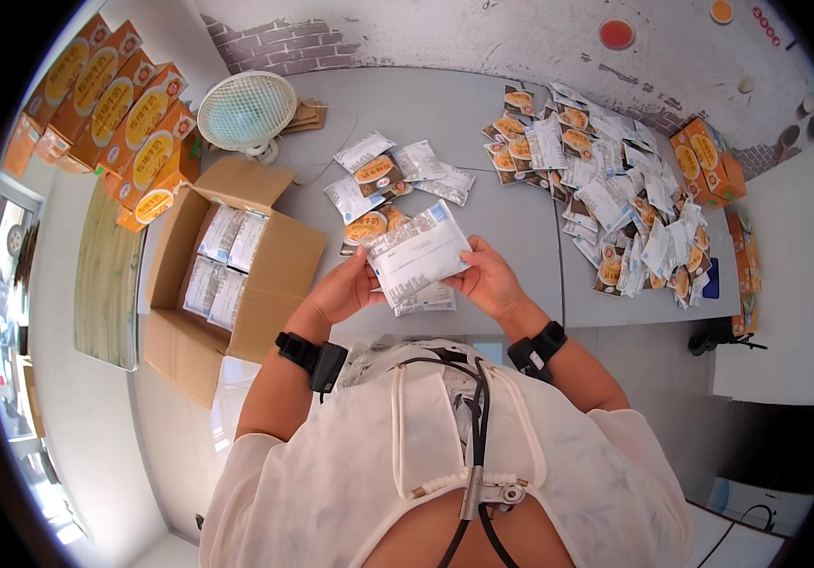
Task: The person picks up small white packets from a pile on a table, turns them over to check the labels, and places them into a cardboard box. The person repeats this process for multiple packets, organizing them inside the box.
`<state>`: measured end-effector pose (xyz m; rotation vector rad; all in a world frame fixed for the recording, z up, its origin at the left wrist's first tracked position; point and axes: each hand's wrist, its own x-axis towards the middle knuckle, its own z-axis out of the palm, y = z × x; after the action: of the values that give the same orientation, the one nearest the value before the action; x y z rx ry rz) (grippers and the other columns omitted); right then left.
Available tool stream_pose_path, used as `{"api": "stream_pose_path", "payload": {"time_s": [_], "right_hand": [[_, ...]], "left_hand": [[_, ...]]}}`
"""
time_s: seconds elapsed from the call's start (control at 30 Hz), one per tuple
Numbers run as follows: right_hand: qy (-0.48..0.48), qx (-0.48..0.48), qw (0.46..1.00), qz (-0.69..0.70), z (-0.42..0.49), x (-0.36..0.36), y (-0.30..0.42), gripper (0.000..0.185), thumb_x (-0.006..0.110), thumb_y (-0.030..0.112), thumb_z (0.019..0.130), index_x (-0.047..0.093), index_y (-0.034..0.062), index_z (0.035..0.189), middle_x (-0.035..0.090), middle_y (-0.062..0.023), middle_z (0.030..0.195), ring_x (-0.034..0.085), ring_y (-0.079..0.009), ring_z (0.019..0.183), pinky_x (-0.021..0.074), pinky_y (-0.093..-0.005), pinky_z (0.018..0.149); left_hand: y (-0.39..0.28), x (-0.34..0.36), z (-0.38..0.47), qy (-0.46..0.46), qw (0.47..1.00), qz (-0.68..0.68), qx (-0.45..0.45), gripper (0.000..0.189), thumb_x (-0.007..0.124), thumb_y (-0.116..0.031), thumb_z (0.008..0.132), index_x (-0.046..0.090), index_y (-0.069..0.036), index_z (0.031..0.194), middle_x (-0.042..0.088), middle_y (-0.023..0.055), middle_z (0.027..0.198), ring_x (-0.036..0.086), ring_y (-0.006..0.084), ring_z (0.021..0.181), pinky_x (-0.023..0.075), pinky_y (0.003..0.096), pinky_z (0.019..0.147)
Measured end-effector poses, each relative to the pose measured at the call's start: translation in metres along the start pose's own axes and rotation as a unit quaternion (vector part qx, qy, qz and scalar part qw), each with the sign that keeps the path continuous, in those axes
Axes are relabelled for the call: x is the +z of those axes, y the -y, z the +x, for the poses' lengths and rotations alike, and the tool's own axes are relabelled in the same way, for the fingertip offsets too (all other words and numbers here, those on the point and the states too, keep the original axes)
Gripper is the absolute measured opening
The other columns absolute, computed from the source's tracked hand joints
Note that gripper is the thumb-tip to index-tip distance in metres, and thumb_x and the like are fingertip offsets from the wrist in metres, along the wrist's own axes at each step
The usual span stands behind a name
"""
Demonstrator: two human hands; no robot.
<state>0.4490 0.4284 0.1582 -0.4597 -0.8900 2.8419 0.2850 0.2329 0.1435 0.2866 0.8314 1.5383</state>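
Note:
Between my left hand (346, 290) and my right hand (490, 278) a white printed sachet (417, 252) is held by its two ends, tilted, its white side up. Just beneath it another sachet (429, 299) shows in part; whether it touches the held one I cannot tell. Beyond my hands a small loose group of sachets (377, 170) lies on the grey table (513, 241), some white side up, some showing a brown and orange front. To my left stands an open cardboard carton (279, 266) with white sachets (215, 295) laid in rows inside.
A large heap of sachets (606, 192) covers the right of the table, beside a dark blue flat object (711, 278). A fan (248, 110) stands at the back left near stacked orange boxes (115, 106). More orange boxes (706, 162) stand at the far right.

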Motion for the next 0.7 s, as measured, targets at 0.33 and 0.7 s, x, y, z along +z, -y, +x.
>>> {"api": "stream_pose_path", "payload": {"time_s": [0.33, 0.7], "right_hand": [[0.029, 0.050, 0.992, -0.115, 0.016, 0.022, -0.020, 0.024, 0.041, 0.018, 0.094, 0.044, 0.0044, 0.113, 0.055, -0.0103, 0.112, 0.056, -0.0195, 0.103, 0.0467, -0.0364, 0.090], [0.002, 0.079, 0.982, -0.173, 0.036, 0.039, -0.026, 0.036, 0.037, 0.025, 0.097, 0.047, -0.0007, 0.121, 0.052, -0.0132, 0.122, 0.052, -0.0206, 0.110, 0.0416, -0.0343, 0.095]], "left_hand": [[0.002, -0.022, -0.027, -0.025, 0.998, -0.038, 0.047, 0.054, 0.034, -0.043, 0.095, 0.033, -0.005, 0.133, 0.047, 0.0092, 0.129, 0.051, 0.0197, 0.113, 0.0463, 0.0352, 0.090], [0.004, -0.032, -0.036, -0.043, 0.999, 0.016, 0.010, 0.051, 0.035, -0.042, 0.095, 0.040, -0.004, 0.128, 0.052, 0.0083, 0.122, 0.054, 0.0165, 0.105, 0.0478, 0.0327, 0.082]]}}
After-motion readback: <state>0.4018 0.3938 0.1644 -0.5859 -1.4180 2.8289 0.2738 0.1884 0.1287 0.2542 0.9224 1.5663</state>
